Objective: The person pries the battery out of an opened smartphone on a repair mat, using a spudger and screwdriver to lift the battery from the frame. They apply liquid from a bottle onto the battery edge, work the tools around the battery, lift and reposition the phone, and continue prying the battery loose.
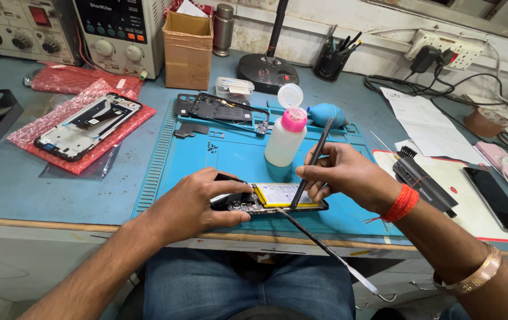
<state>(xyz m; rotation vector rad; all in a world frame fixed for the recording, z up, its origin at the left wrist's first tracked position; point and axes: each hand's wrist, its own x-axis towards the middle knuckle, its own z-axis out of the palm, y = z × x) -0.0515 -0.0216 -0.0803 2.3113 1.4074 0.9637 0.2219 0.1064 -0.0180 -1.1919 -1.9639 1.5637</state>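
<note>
Your left hand [198, 204] is gripping the top end of an opened phone [269, 199], fingers curled over its edge and pinning it to the blue work mat [236, 157] at the near edge of the bench. Your right hand [340, 175] is pinching a thin black tool [313, 160] like a pen, its tip touching the yellow-edged battery [280, 194] inside the phone. A long flat metal pry strip [328, 252] is sticking out from under the phone toward you, past the bench edge.

Just behind the phone, a white squeeze bottle [285, 139] with a pink collar is standing upright, lid flipped open, with a blue rubber blower [325, 114] beside it. A black phone frame [227, 111] is lying farther back on the mat. To the left, another frame [88, 125] is resting on red bubble wrap [121, 127]. To your right, a black brush [423, 178] is lying on a white pad [473, 207], near a dark phone [497, 200].
</note>
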